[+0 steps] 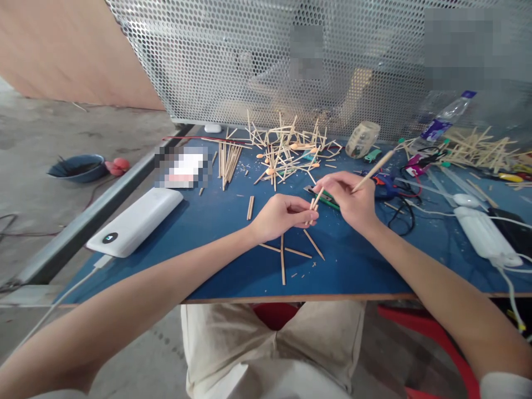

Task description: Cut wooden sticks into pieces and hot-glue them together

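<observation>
My left hand (282,215) pinches a few short wooden sticks (315,209) above the middle of the blue table (224,266). Just right of it, my right hand (351,197) is closed around a longer, thicker stick (376,169) that points up and to the right; its fingertips touch the top of a short stick at the left hand. Loose thin sticks (283,260) lie on the table below the hands, some crossing. Two short sticks (250,208) rest left of my left hand. A green cutter (330,200) lies partly hidden behind my right hand.
Piled sticks (291,144), some with orange tips, fill the back by the perforated metal screen (216,66). A white power bank (135,224) is at left. On the right are a jar (362,139), a bottle (446,117), cables and a white adapter (484,235).
</observation>
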### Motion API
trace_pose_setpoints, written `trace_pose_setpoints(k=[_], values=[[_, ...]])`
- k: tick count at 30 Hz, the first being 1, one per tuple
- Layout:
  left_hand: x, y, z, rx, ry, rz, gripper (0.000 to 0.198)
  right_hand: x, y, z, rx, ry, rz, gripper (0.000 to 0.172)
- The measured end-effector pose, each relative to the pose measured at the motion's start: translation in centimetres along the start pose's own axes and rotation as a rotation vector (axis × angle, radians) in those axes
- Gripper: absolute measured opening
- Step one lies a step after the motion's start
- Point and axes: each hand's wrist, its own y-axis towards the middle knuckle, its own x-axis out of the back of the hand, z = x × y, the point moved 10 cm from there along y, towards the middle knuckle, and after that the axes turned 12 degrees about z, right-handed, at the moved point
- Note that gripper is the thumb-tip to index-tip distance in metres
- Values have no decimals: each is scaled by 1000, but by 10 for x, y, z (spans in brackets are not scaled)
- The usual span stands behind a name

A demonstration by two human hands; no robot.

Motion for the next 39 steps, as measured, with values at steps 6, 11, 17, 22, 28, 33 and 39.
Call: trace_pose_setpoints(k=[6,11,17,22,28,33,39], values=[[4,-1,-4,-24,-76,-61,35,11,-2,6,78,17,-78,18],[6,-2,-12,-86,-120,-89,30,-2,-3,-1,8,46,-17,20],[8,-3,-10,-83,-109,-117,31,-2,-4,-1,-35,-8,-38,20],[11,-5,-10,-61,-89,-138,35,-5,-3,-3,-49,35,-1,22],[13,-6,-13,-82,-65,-143,36,-17,-2,-6,-63,131,77,22],[17,-6,-18,-129,-31,-170,34,-20,-1,-11,-83,32,113,20],[18,-11,-24,-117,6,-224,36,-18,0,-6,-53,-49,124,18]])
